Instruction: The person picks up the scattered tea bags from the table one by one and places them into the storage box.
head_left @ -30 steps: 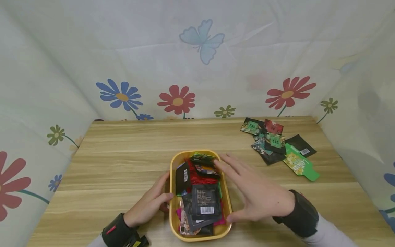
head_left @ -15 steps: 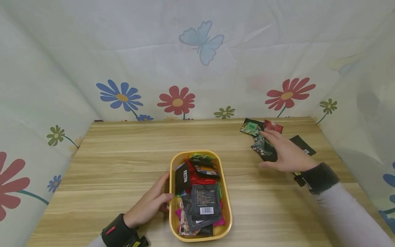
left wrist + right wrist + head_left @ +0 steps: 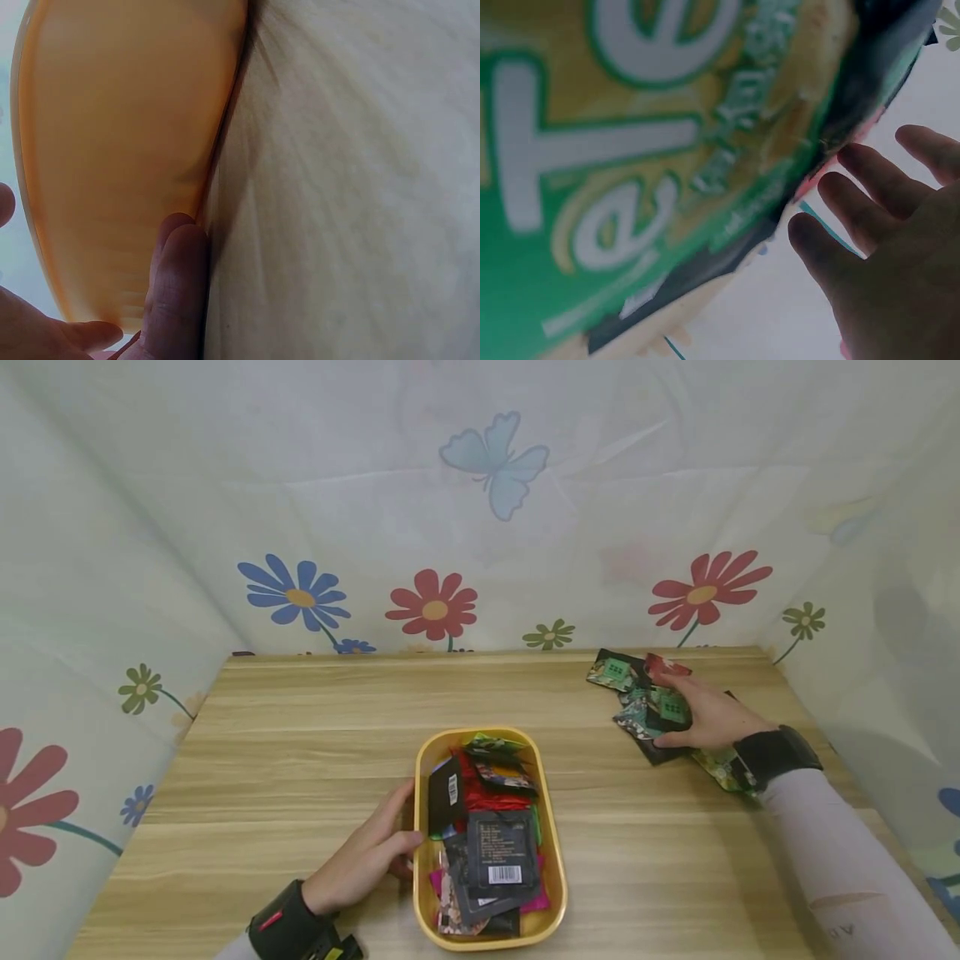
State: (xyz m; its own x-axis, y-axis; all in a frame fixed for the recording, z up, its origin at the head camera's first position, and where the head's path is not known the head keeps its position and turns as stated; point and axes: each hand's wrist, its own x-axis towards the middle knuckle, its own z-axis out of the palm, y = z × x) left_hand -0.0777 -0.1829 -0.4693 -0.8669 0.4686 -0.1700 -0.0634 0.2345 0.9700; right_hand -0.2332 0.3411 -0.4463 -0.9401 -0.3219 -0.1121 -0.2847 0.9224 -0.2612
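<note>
A yellow plastic basket (image 3: pixel 557 860) full of small sachets stands at the front middle of the table. My left hand (image 3: pixel 363 856) rests against its left side, thumb at the rim and fingers along the outer wall (image 3: pixel 120 127). On top inside lies a black sachet (image 3: pixel 502 853) with a barcode. At the back right, my right hand (image 3: pixel 716 714) is over a loose pile, fingers extended and apart from the thumb. Beside it lie a sachet with a green label (image 3: pixel 670 707), a red sachet (image 3: pixel 663 667) and a green-and-yellow packet (image 3: pixel 630 187). Contact there is unclear.
The wooden table (image 3: pixel 322 718) is walled by a white flowered cloth (image 3: pixel 337 468). Another green-labelled sachet (image 3: pixel 617 672) lies at the pile's far left. Inside the basket are also a red packet (image 3: pixel 487 795) and a black sachet (image 3: pixel 442 802) on its side.
My right hand has moved from the basket's right rim to the pile at the back right, then slightly farther right over it. The left hand and basket have stayed in place.
</note>
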